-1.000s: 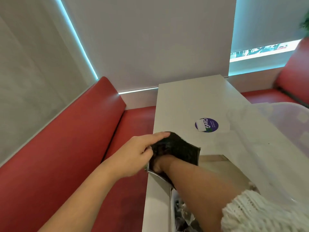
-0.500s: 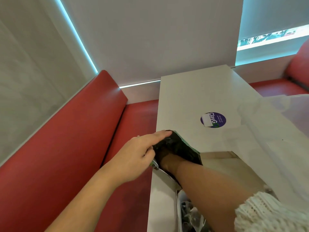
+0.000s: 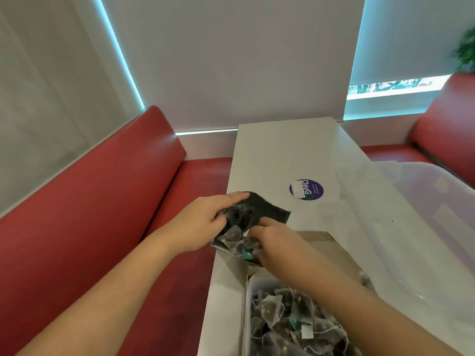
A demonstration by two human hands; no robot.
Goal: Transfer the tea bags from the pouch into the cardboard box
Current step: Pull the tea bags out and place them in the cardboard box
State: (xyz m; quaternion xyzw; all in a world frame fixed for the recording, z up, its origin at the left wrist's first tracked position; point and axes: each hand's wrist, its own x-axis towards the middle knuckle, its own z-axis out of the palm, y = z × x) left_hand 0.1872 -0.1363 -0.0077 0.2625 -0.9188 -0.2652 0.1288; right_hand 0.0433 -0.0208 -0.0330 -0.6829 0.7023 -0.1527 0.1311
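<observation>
A black pouch (image 3: 267, 210) is held above the table's left edge, its mouth tipped toward me. My left hand (image 3: 203, 222) grips the pouch's upper left side. My right hand (image 3: 277, 242) is at the pouch mouth, fingers closed around a bunch of mesh tea bags (image 3: 240, 242) with a teal tag. Below them a white-walled cardboard box (image 3: 247, 304) holds several tea bags (image 3: 288, 319) with strings and tags. My right forearm covers part of the box.
The white table (image 3: 277, 155) carries a round purple sticker (image 3: 306, 189). A clear plastic bin (image 3: 421, 217) stands at the right. A red bench (image 3: 108, 206) runs along the left, close under the pouch.
My right hand, earlier deep inside the pouch, has drawn back out to its mouth with tea bags in its fingers. The view has tilted down, showing the box of tea bags.
</observation>
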